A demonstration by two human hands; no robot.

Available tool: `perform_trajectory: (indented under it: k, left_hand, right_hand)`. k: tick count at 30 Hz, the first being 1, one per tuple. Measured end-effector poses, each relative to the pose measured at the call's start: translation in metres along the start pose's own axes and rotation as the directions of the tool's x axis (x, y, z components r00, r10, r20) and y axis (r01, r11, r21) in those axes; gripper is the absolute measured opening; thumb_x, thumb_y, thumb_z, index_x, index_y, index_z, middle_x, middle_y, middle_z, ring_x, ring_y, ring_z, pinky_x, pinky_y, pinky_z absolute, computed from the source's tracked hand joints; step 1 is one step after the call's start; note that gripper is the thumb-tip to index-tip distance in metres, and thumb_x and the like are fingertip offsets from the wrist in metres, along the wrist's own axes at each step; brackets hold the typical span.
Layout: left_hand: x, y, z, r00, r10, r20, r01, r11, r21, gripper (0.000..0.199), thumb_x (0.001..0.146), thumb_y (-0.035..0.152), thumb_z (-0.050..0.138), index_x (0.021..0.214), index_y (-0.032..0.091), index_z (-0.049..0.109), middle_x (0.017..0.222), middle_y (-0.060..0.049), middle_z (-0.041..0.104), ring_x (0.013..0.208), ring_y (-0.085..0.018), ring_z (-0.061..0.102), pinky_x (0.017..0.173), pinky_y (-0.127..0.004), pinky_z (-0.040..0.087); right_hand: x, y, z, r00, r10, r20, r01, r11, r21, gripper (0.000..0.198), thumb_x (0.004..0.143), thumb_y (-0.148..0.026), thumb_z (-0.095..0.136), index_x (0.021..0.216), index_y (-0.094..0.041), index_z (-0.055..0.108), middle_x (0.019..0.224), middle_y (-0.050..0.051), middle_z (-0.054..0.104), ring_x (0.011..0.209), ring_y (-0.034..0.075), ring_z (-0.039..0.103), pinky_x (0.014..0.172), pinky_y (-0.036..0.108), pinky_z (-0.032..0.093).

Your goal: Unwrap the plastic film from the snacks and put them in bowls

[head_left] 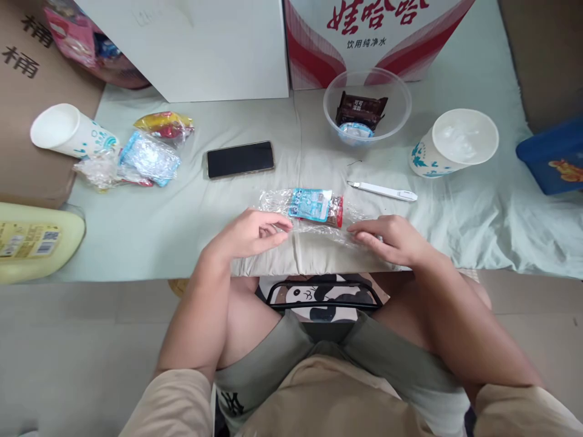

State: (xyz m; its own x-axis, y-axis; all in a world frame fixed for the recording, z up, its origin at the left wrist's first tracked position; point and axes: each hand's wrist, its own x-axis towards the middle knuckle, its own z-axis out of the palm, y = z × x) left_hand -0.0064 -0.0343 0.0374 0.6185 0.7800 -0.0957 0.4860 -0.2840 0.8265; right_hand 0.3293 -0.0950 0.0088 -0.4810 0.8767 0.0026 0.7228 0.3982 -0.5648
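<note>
A blue-and-white sachet [311, 204] and a red-and-brown packet [337, 212] lie together on a crumpled sheet of clear plastic wrap [325, 232] near the table's front edge. From the left, my left hand [255, 233] reaches to the wrap, its index finger stretched out and its thumb apart, nothing held. My right hand [392, 238] rests at the wrap's right end. Its fingers are extended and touch the film, without a visible grip. Just behind lies a slim white cutter or trimming tool [383, 191].
A black phone [240, 159] lies left of centre. Wrapped snack packs [150, 156] sit beside a tipped paper cup [68, 130]. At the back, a clear bowl [395, 118] holds brown packets. A paper cup [476, 136] stands right; boxes [364, 54] border the back.
</note>
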Motion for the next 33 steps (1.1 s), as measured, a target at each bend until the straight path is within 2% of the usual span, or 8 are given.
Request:
perform_trajectory:
  k: [3, 6, 9, 11, 15, 19, 25, 33]
  left_hand:
    - [-0.002, -0.006, -0.004, 0.979, -0.076, -0.187, 0.046, 0.987, -0.156, 0.025, 0.092, 0.038, 0.061, 0.099, 0.020, 0.077, 0.086, -0.007, 0.080, 0.067, -0.017, 0.074, 0.061, -0.028, 0.060]
    - [0.004, -0.013, -0.007, 0.857, -0.037, -0.515, 0.017, 0.999, -0.044, 0.025, 0.090, 0.036, 0.066, 0.109, 0.020, 0.073, 0.103, -0.009, 0.078, 0.082, -0.019, 0.075, 0.074, -0.034, 0.063]
    - [0.014, -0.019, -0.006, 0.899, 0.047, -0.435, 0.043, 0.980, 0.195, 0.045, 0.073, 0.029, 0.084, 0.116, 0.023, 0.071, 0.140, -0.010, 0.065, 0.131, -0.029, 0.063, 0.109, -0.044, 0.054]
    - [0.021, -0.023, -0.001, 0.952, 0.029, -0.306, 0.054, 0.964, 0.261, 0.035, 0.075, 0.025, 0.082, 0.108, 0.022, 0.072, 0.145, -0.009, 0.062, 0.139, -0.031, 0.056, 0.116, -0.046, 0.047]
    - [0.035, -0.026, 0.014, 0.927, -0.048, -0.373, 0.128, 0.973, 0.193, 0.009, 0.094, 0.019, 0.056, 0.091, 0.021, 0.064, 0.095, -0.005, 0.073, 0.088, -0.019, 0.069, 0.087, -0.035, 0.055]
    - [0.049, -0.019, 0.030, 0.888, -0.097, -0.449, 0.080, 0.995, -0.057, 0.008, 0.100, 0.022, 0.051, 0.093, 0.024, 0.055, 0.073, 0.001, 0.066, 0.059, -0.013, 0.058, 0.063, -0.027, 0.048]
    - [0.060, -0.006, 0.035, 0.872, -0.284, -0.398, 0.049, 0.860, -0.507, 0.009, 0.103, 0.032, 0.053, 0.098, 0.026, 0.050, 0.070, 0.004, 0.056, 0.042, -0.007, 0.040, 0.043, -0.021, 0.035]
    - [0.056, -0.001, 0.025, 0.881, -0.366, -0.299, 0.047, 0.698, -0.715, 0.012, 0.101, 0.030, 0.056, 0.093, 0.025, 0.048, 0.074, 0.003, 0.055, 0.045, -0.005, 0.034, 0.043, -0.019, 0.029]
  right_hand:
    - [0.004, 0.002, 0.006, 0.980, 0.192, -0.044, -0.197, 0.972, -0.131, 0.045, 0.103, -0.044, 0.040, 0.122, -0.025, 0.076, 0.064, 0.002, 0.072, 0.055, 0.019, 0.063, 0.056, 0.031, 0.039]
    - [0.013, -0.006, 0.015, 0.939, 0.267, -0.215, -0.322, 0.904, -0.283, 0.051, 0.096, -0.046, 0.053, 0.139, -0.023, 0.067, 0.056, 0.001, 0.066, 0.048, 0.020, 0.054, 0.051, 0.031, 0.031]
    - [0.023, -0.022, 0.026, 0.912, 0.185, -0.367, -0.298, 0.912, -0.281, 0.037, 0.096, -0.041, 0.057, 0.125, -0.023, 0.071, 0.070, 0.004, 0.071, 0.055, 0.018, 0.056, 0.052, 0.030, 0.033]
    - [0.029, -0.032, 0.033, 0.907, 0.065, -0.417, -0.189, 0.946, -0.264, 0.023, 0.098, -0.035, 0.055, 0.103, -0.023, 0.073, 0.084, 0.007, 0.073, 0.069, 0.019, 0.064, 0.059, 0.031, 0.044]
    - [0.039, -0.037, 0.046, 0.924, -0.161, -0.346, 0.089, 0.973, -0.214, 0.016, 0.097, -0.023, 0.055, 0.104, -0.023, 0.070, 0.118, 0.012, 0.073, 0.116, 0.028, 0.067, 0.098, 0.044, 0.056]
    - [0.047, -0.036, 0.052, 0.954, -0.123, -0.273, 0.058, 0.970, -0.236, 0.043, 0.091, -0.016, 0.059, 0.133, -0.022, 0.064, 0.146, 0.013, 0.063, 0.142, 0.035, 0.055, 0.113, 0.054, 0.048]
    - [0.053, -0.033, 0.045, 0.972, -0.050, -0.229, -0.004, 0.973, -0.229, 0.057, 0.086, -0.016, 0.062, 0.143, -0.026, 0.058, 0.150, 0.010, 0.062, 0.136, 0.034, 0.060, 0.109, 0.053, 0.053]
    - [0.052, -0.024, 0.046, 0.965, -0.041, -0.260, -0.011, 0.981, -0.194, 0.057, 0.086, -0.015, 0.061, 0.142, -0.025, 0.058, 0.150, 0.012, 0.062, 0.133, 0.034, 0.062, 0.104, 0.052, 0.055]
